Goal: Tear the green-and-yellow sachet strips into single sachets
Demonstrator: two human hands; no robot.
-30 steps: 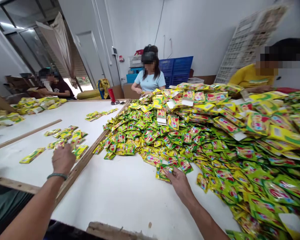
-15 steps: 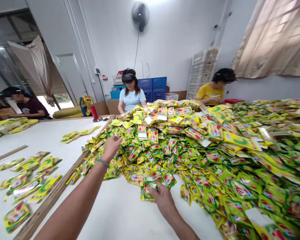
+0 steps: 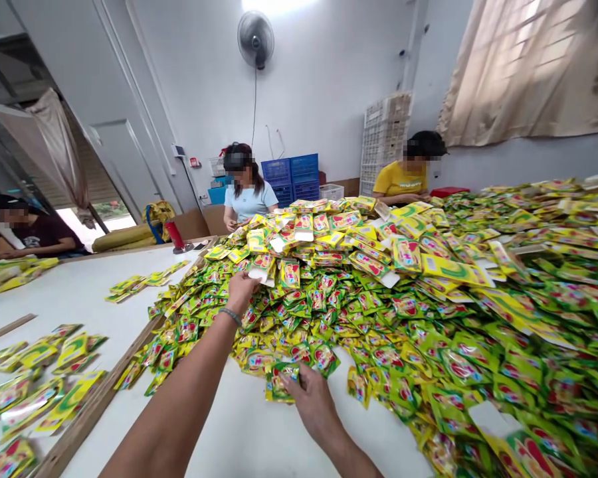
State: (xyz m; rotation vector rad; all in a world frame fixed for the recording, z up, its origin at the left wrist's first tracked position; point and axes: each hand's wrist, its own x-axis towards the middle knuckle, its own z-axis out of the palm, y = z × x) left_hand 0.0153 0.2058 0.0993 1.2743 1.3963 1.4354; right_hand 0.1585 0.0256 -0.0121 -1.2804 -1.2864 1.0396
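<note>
Since half a second back, my left hand (image 3: pixel 242 289) has pushed further up the heap (image 3: pixel 403 312). The right hand (image 3: pixel 313 401) has stayed at the near edge, and the view has tipped slightly left.

- Materials: glossy foil sachets, flat and rectangular, green and yellow with red print. They are crinkled and lie overlapping at all angles. Higher up, larger yellow cards with white backs lie among them.
- Right hand: thumb on top and fingers beneath, pinched closed on a small bundle of sachets (image 3: pixel 278 384). The bundle sits at the near foot of the heap, just above the bare table (image 3: pixel 249 431).
- Left hand: seen from the back, with a wristband (image 3: pixel 230 315) on the arm. The fingertips are against a white-backed card (image 3: pixel 257 271). The fingers are hidden behind the hand, so I cannot tell whether they have closed on it.
- Hard to make out: the print on the sachets is too small to read. The heap runs off the right edge.
- Surface: a smooth white tabletop, with a wooden batten (image 3: pixel 94 411) running diagonally. Loose sachets (image 3: pixel 40 378) lie left of it.
- Room: pale walls, a wall fan (image 3: pixel 256 40), blue crates (image 3: pixel 292 176) and a beige curtain (image 3: pixel 523 73). Three other people sit at the far sides.
</note>
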